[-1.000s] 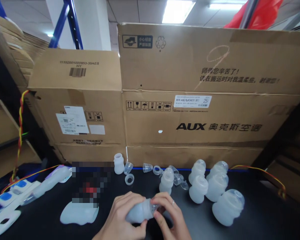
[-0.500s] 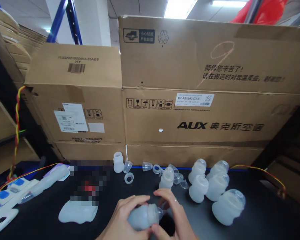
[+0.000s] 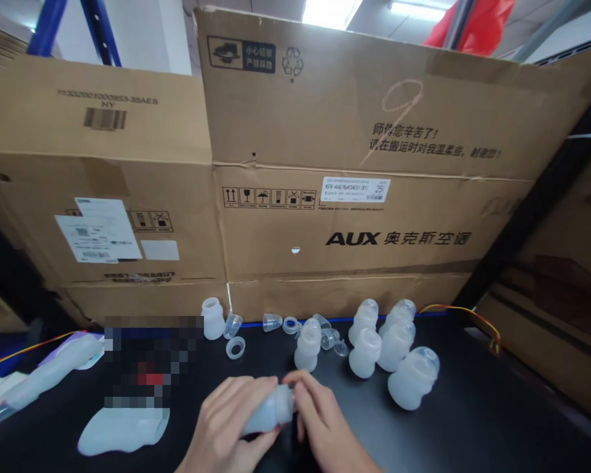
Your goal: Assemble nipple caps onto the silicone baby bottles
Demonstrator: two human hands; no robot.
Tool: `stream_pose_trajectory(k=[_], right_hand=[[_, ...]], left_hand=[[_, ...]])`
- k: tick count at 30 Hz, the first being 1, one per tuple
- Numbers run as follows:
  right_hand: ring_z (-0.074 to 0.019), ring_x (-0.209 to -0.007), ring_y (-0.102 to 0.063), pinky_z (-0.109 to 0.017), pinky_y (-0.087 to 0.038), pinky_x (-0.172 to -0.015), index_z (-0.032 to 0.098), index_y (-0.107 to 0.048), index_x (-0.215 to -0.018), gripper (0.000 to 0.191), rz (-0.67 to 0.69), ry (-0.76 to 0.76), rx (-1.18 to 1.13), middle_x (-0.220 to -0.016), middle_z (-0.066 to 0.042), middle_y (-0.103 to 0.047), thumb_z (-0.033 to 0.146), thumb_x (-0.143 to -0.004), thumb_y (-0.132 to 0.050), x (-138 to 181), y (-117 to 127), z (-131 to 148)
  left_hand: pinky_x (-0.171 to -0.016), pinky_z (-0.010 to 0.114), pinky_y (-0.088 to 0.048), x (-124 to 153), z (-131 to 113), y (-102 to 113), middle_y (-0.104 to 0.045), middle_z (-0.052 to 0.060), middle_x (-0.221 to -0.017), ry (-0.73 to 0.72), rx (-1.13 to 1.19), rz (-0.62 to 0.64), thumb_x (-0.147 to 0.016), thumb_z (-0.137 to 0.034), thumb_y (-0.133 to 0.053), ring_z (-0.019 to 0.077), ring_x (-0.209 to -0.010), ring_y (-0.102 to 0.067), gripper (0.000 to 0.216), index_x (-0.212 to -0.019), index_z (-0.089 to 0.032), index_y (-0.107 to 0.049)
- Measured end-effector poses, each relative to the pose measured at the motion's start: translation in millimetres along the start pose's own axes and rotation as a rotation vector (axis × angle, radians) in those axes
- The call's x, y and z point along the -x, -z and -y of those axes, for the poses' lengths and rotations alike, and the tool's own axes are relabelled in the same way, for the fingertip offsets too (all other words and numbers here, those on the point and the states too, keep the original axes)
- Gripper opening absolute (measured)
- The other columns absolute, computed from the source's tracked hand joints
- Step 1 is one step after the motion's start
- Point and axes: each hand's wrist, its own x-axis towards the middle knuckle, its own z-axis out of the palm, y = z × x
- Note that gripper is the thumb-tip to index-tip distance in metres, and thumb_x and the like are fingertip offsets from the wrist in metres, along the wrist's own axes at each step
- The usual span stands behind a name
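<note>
I have the bottle [image 3: 272, 412] low at the centre of the head view, between the two hands, lying over on its side with its neck to the right. I judge the step in hand to be finger work at the neck.

Procedure: I would brace the body with the left, align the right fingers with the bottle's axis, and apply even pressure around the neck. Caution: the wall looks soft; I would avoid squeezing it out of round.

Left hand [image 3: 229, 420]: wrapped around the body, fingers over the top, thumb beneath. Right hand [image 3: 320, 420]: fingers curled in close, touching the neck end. I cannot tell whether they pinch a part there; they cover it. Ahead of the hands, well apart from the bottle, a ring [image 3: 230, 347] lies on the table [image 3: 482, 420].
</note>
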Motion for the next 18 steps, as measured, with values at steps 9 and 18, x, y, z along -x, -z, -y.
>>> stream_pose_trajectory(k=[9, 18], right_hand=[[-0.0142, -0.066, -0.048, -0.023, -0.042, -0.063, 0.022, -0.057, -0.08, 0.042, -0.188, 0.114, 0.045, -0.068, 0.004, -0.054, 0.06, -0.091, -0.071, 1.0, -16.8, -24.4], [-0.0159, -0.05, -0.048, -0.027, -0.039, -0.051, 0.018, -0.067, -0.117, 0.05, -0.398, 0.175, -0.036, -0.058, 0.004, -0.053, 0.058, -0.109, -0.04, -9.2, 11.4, -15.5]], left_hand=[[-0.08, 0.028, -0.067, 1.6, -5.2, -8.1, -0.085, 0.003, -0.111, 0.079, 0.14, 0.045, -0.073, -0.01, -0.079, 0.0232, -0.09, -0.083, 0.08, -0.147, -0.032, -0.053], [-0.093, 0.034, -0.067, 5.6, -7.5, -18.3, -0.082, 0.005, -0.12, 0.193, 0.011, -0.114, -0.086, -0.021, -0.078, 0.0252, -0.105, -0.081, 0.053, -0.136, -0.03, -0.062]])
